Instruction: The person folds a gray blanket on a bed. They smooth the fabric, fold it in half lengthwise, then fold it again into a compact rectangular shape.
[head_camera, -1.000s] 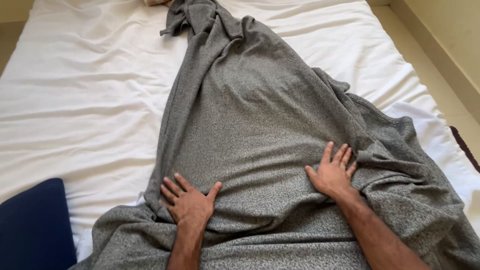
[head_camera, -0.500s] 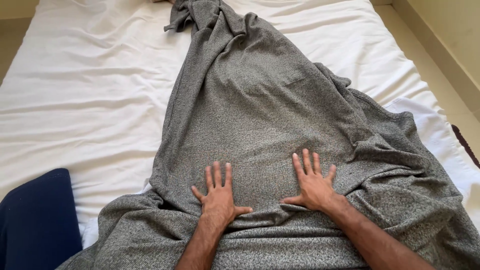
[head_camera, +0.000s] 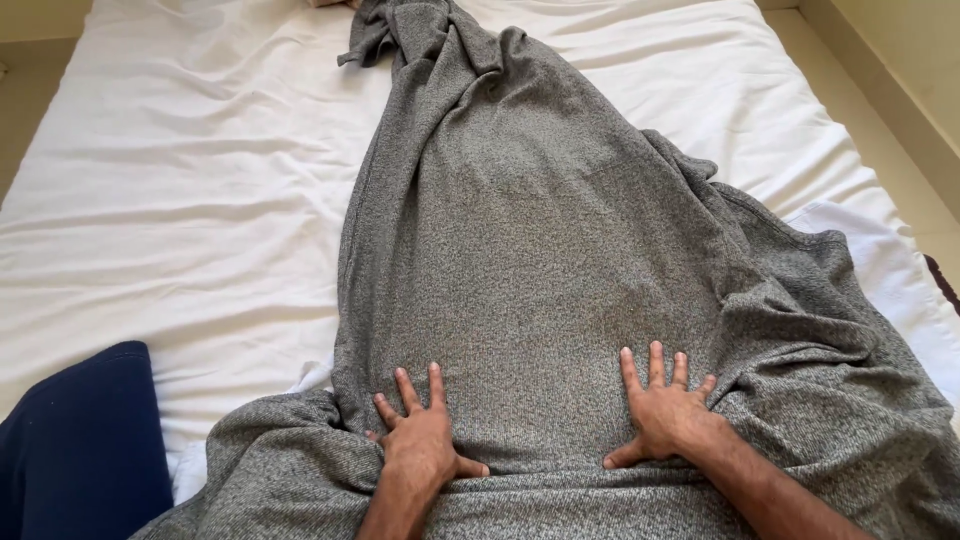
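hands lay flat and spread: your left hand (head_camera: 422, 440) and right hand (head_camera: 665, 415) pressed palm-down on the grey knit blanket (head_camera: 520, 250), fingers splayed, well apart, gripping nothing. the blanket ran away from your hands in a long strip over the white bed sheet (head_camera: 180, 200), bunched in folds beside your right hand. a dark blue cushion (head_camera: 75, 440) sat off to your left. the cloth looked soft, limp and fairly heavy, likely to drag and wrinkle; its edges beside each hand seemed the best places to pinch.
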